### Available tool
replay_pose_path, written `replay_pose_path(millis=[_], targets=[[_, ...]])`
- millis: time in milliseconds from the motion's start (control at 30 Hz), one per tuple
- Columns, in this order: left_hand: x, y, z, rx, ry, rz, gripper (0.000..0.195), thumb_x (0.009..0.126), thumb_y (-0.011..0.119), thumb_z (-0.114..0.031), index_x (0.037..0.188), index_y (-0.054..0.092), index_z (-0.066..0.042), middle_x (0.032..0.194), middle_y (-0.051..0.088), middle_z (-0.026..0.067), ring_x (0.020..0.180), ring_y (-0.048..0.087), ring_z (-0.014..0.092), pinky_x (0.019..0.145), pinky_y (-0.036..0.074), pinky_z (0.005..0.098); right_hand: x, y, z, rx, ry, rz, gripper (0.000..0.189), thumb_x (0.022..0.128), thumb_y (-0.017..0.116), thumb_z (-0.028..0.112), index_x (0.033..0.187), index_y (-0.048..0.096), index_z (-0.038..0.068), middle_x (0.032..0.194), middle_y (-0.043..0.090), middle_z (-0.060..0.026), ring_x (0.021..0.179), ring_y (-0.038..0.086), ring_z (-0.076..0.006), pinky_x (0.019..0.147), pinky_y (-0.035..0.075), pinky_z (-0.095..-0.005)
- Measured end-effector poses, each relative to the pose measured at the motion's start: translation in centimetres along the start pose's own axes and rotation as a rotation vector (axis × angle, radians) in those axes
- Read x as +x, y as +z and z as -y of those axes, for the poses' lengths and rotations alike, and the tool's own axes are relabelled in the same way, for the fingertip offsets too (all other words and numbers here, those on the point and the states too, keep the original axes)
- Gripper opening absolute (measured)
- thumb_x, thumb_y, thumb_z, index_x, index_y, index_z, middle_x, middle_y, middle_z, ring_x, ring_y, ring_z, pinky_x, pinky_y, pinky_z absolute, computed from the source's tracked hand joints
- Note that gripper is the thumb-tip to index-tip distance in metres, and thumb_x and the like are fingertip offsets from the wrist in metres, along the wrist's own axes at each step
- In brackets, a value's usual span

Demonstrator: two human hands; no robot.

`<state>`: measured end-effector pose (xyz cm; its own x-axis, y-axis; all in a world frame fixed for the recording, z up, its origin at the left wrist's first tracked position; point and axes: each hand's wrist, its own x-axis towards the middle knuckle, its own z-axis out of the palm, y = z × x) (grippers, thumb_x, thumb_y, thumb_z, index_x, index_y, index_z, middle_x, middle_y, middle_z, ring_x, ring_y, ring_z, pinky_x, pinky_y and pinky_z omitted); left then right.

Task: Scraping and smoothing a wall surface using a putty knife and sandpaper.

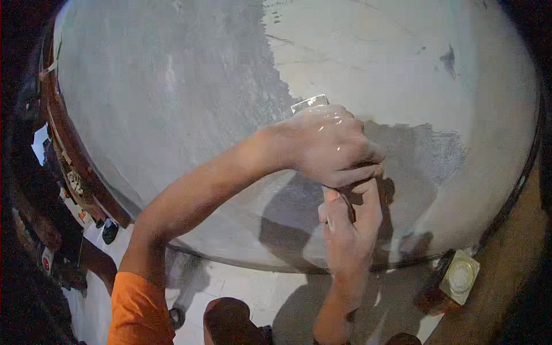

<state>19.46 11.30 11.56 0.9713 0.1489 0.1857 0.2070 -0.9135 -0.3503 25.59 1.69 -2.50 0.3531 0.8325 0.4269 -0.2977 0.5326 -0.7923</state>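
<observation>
A broad, rounded, pale surface [388, 86] lies under both hands, with darker grey, rough-edged areas that look wet or coated. Coming in from the left in an orange sleeve, my left hand [334, 146] is curled over it, with bright glints on its back. Just beyond the knuckles a small, shiny flat rectangular piece [310, 102] shows; whether the hand grips it is hidden. Close below, my right hand [353, 215] has its fingers bent up near the left hand's underside. Its thumb presses on a thin, pale, flat piece [330, 220].
A square block or container with a round pale top [460, 275] stands beyond the surface's lower right edge. Along the left runs a brown curved rim [82, 159], with a white scrap [40, 143] and small debris beside it. A pale floor [233, 280] shows below.
</observation>
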Motion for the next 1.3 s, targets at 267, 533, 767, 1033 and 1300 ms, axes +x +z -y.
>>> replay_pose_path(millis=[267, 533, 767, 1033, 1300], targets=[[-0.1, 1.2, -0.4, -0.089, 0.107, 0.147, 0.032, 0.096, 0.053, -0.032, 0.083, 0.067, -0.007, 0.073, 0.065, 0.0179, 0.073, 0.065, 0.039, 0.067, 0.051, 0.0485, -1.5, -0.2, 1.1, 0.194, 0.177, -0.008, 0.016, 0.096, 0.060, 0.014, 0.101, 0.047, 0.007, 0.071, 0.054, -0.0003, 0.055, 0.045, -0.0043, 0.046, 0.034, -0.0216], [0.2, 0.5, -0.5, -0.111, 0.051, 0.271, 0.029, 0.097, 0.056, -0.033, 0.088, 0.060, -0.006, 0.069, 0.061, 0.0180, 0.069, 0.062, 0.041, 0.061, 0.047, 0.0510, -0.9, -0.5, 0.8, 0.195, 0.143, 0.016, 0.018, 0.097, 0.061, 0.015, 0.102, 0.045, 0.008, 0.075, 0.054, -0.0004, 0.058, 0.046, -0.0041, 0.046, 0.034, -0.0211], [0.4, 0.4, -0.8, -0.101, 0.036, 0.122, 0.029, 0.096, 0.056, -0.031, 0.084, 0.059, -0.005, 0.064, 0.058, 0.0182, 0.065, 0.062, 0.040, 0.059, 0.048, 0.0499, -1.2, -0.6, 1.2, 0.208, 0.237, -0.015, 0.021, 0.097, 0.061, 0.016, 0.098, 0.041, 0.009, 0.072, 0.053, -0.0016, 0.057, 0.045, -0.0043, 0.046, 0.034, -0.0219], [1.0, -0.4, -0.4, -0.103, -0.039, 0.200, 0.031, 0.096, 0.056, -0.032, 0.083, 0.059, -0.004, 0.067, 0.061, 0.0190, 0.066, 0.062, 0.041, 0.060, 0.048, 0.0504, -0.5, -0.3, 1.5, 0.209, 0.100, 0.022, 0.015, 0.094, 0.059, 0.014, 0.106, 0.050, 0.009, 0.080, 0.050, 0.0018, 0.062, 0.042, -0.0039, 0.049, 0.035, -0.0203], [0.7, -0.3, -0.5, -0.066, -0.025, 0.323, 0.034, 0.096, 0.053, -0.032, 0.088, 0.069, -0.004, 0.078, 0.067, 0.0218, 0.074, 0.066, 0.040, 0.069, 0.053, 0.0488, -0.5, -0.3, 1.7, 0.219, 0.193, 0.031, 0.019, 0.098, 0.059, 0.012, 0.097, 0.040, 0.009, 0.070, 0.051, 0.0010, 0.056, 0.044, -0.0038, 0.046, 0.035, -0.0215]])
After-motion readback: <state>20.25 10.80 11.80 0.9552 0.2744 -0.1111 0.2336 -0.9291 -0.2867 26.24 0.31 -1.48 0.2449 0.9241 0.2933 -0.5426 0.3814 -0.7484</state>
